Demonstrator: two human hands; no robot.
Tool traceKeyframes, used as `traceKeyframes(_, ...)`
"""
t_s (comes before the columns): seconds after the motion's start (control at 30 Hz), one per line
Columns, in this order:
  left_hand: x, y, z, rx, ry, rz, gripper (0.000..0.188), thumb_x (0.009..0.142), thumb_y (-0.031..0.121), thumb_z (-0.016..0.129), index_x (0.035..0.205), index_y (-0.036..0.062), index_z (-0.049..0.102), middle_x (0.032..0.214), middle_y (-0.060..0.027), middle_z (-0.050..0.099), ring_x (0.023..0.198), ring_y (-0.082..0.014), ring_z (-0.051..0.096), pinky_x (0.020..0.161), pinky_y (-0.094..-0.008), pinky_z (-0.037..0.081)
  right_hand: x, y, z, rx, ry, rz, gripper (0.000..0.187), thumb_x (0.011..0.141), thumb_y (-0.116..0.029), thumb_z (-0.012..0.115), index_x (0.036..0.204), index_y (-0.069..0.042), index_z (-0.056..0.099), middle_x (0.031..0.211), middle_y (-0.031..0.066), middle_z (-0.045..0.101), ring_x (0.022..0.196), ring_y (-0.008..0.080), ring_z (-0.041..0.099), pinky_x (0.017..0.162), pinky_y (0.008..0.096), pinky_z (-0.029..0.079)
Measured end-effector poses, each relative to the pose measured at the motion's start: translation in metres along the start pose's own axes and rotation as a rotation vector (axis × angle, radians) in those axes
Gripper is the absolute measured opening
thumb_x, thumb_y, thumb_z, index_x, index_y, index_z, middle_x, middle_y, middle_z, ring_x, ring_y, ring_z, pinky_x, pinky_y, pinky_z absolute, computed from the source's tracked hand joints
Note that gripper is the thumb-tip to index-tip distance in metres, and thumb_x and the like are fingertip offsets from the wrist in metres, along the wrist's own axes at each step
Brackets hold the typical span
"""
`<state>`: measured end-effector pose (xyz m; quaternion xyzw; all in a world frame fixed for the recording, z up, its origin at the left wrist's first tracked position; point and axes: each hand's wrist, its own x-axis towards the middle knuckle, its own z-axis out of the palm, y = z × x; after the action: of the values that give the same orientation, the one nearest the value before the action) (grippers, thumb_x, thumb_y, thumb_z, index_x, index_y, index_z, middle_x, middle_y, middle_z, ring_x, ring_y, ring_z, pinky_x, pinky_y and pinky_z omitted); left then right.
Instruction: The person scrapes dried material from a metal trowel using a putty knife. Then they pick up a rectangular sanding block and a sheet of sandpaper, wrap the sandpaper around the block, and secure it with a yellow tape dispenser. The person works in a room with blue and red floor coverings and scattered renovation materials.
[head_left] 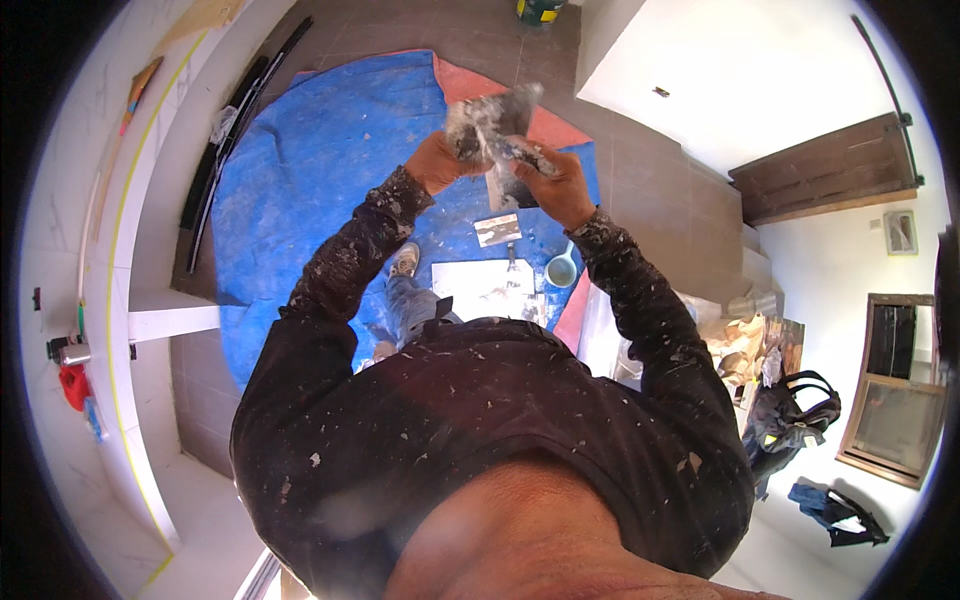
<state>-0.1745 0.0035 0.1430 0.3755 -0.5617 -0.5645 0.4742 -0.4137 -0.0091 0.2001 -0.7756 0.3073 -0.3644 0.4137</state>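
Observation:
Out in front of me both hands are raised close together over the blue sheet. My left hand (440,163) is closed on a wide putty knife (468,130), its grey blade smeared with white filler. In my right hand (562,190) is the handle of a second putty knife (532,156), also splattered. The two blades overlap, so I cannot tell whether they touch. On the floor below lies another wide-bladed putty knife (497,230) with a dark handle. A white board (470,275) and a pale round pot with a handle (561,270) are near it.
The blue sheet (300,170) with a pink underside covers the brown tiled floor (650,200). Long dark rails (228,145) run along the left wall. To the right are paper bags (737,345) and a black backpack (790,420). A green bucket (540,10) stands far ahead.

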Motion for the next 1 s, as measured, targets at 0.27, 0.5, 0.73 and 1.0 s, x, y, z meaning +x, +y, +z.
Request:
traceKeyframes(0.27,-0.004,0.007,0.035,-0.101,0.320,0.115,0.042,0.085,0.017,0.080,0.122,0.0044,0.064,0.115,-0.0024,0.068,0.103,-0.0119,0.059,0.091,-0.0309,0.050,-0.004,0.011,0.017,0.163,0.187,0.066,0.033,0.092,-0.009,0.069,0.123,0.003,0.064,0.106,0.0018,0.070,0.095,0.0064,0.059,0.083,0.0241,0.049)
traceKeyframes(0.5,0.005,-0.005,0.013,-0.020,0.076,0.045,0.042,0.087,0.014,0.078,0.124,0.0056,0.062,0.119,-0.0027,0.066,0.106,-0.0120,0.059,0.092,-0.0318,0.050,0.000,0.020,0.000,0.072,0.028,0.035,0.035,0.092,-0.010,0.067,0.124,0.002,0.063,0.103,0.0098,0.073,0.091,0.0075,0.061,0.080,0.0262,0.051)
traceKeyframes(0.73,0.010,-0.010,0.033,-0.194,0.309,0.141,0.038,0.088,0.010,0.076,0.124,0.0058,0.062,0.120,-0.0018,0.065,0.109,-0.0126,0.059,0.094,-0.0328,0.050,0.000,0.022,0.024,0.291,0.253,0.091,0.035,0.092,-0.011,0.069,0.124,0.002,0.063,0.107,0.0033,0.070,0.096,0.0075,0.060,0.085,0.0235,0.049)
traceKeyframes(1.0,0.009,-0.021,-0.002,0.198,0.047,-0.135,0.040,0.094,0.035,0.068,0.116,0.0019,0.065,0.103,-0.0014,0.067,0.095,-0.0113,0.060,0.085,-0.0302,0.051,0.008,0.036,-0.002,0.187,-0.059,0.141,0.034,0.091,-0.010,0.067,0.124,-0.003,0.065,0.097,0.0053,0.072,0.084,0.0071,0.060,0.078,0.0267,0.052)
